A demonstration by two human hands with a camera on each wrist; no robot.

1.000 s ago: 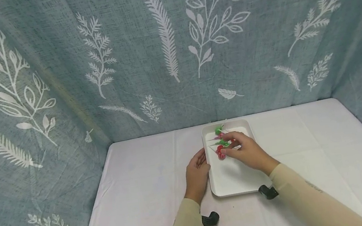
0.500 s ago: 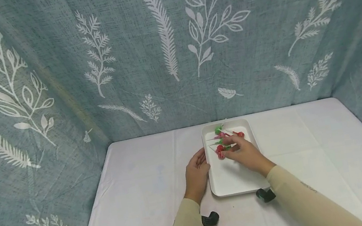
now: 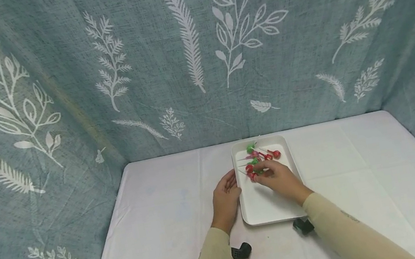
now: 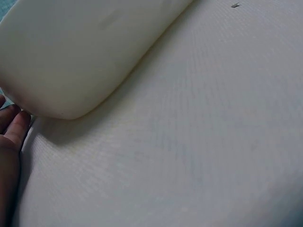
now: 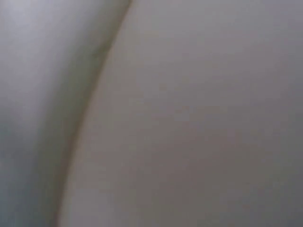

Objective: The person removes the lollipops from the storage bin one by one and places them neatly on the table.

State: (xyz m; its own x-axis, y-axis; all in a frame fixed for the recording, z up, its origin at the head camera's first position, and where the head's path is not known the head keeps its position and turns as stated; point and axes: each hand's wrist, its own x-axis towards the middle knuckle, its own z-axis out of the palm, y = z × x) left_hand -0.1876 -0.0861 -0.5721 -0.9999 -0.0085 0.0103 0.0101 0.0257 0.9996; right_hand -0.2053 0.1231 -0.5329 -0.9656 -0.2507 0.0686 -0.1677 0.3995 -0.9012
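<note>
A white tray (image 3: 273, 209) holds several wrapped lollipops, red, pink and green, at its far end. My right hand (image 3: 279, 181) is over the tray, thumb and index finger bent in around a lollipop beside the nearest red lollipops (image 3: 249, 169); the fingers partly hide it. Farther back lie a green lollipop (image 3: 251, 149) and a red lollipop (image 3: 275, 154). My left hand (image 3: 225, 201) rests against the tray's left side, fingers along the wall and thumb at the rim. In the left wrist view, fingertips (image 4: 18, 125) touch the tray's outer wall (image 4: 94, 56).
A white cloth (image 3: 344, 171) covers the table, and a blue-green leaf-patterned curtain (image 3: 164, 64) hangs behind and at both sides. Dark wrist devices (image 3: 241, 251) sit at both sleeves. The right wrist view is blurred, showing only pale surfaces.
My right hand has drawn slightly left and toward me, uncovering red lollipops at the back right. The nearest red lollipops have shifted slightly. My left hand and the tray stay put.
</note>
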